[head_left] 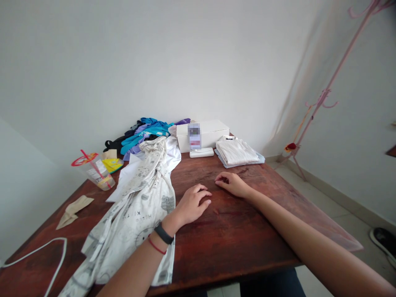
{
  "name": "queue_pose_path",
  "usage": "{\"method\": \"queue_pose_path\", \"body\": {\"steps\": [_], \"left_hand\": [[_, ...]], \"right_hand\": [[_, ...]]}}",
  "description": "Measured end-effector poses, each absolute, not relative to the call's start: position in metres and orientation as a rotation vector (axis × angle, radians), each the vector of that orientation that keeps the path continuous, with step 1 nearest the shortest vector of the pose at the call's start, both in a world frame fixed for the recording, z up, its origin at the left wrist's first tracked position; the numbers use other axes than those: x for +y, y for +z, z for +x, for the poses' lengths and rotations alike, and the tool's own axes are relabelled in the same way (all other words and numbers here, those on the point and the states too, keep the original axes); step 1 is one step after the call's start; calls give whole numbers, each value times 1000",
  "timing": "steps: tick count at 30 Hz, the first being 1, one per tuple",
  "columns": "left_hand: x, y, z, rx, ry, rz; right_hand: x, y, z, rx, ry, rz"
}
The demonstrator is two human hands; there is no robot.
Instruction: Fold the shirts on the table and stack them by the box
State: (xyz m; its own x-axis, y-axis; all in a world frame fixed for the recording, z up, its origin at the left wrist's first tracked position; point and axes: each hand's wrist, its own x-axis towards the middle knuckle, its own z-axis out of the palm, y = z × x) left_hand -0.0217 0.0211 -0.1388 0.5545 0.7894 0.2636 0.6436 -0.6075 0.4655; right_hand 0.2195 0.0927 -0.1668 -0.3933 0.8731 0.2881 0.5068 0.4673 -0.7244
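My left hand (194, 203) hovers over or rests on the dark wooden table (222, 235), fingers apart and nothing in them. It is beside a long white printed garment (148, 214) with grey figures and letters, which lies spread from the front edge towards the back. A black band and a red string circle my left wrist. Across from it, my right hand (233, 184) is loosely curled near the tabletop, a gap showing between thumb and fingers and no object visible there. Folded light-coloured clothes (236, 151) are stacked just beyond my right hand.
Behind stand a white box (212, 131), an upright card or screen (194, 142) and a white device (201, 153). Blue and purple clothes (151, 130) heap at back left, near a tilted plastic cup (98, 173). A white hanger (63, 247) lies front left; a pink rack (324, 97) stands right.
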Motion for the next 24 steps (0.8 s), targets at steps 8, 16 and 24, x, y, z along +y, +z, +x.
{"method": "queue_pose_path", "body": {"steps": [8,16,24], "left_hand": [[22,-141,-22,1186,645,2482],[22,-140,-22,1182,654,2475],[27,-139,-22,1164,709,2438]], "right_hand": [[91,-165,219,-2062,718,-1143],[91,-164,219,-2074,715,-1133],[90,-162,218,-2070,727,-1104]]}}
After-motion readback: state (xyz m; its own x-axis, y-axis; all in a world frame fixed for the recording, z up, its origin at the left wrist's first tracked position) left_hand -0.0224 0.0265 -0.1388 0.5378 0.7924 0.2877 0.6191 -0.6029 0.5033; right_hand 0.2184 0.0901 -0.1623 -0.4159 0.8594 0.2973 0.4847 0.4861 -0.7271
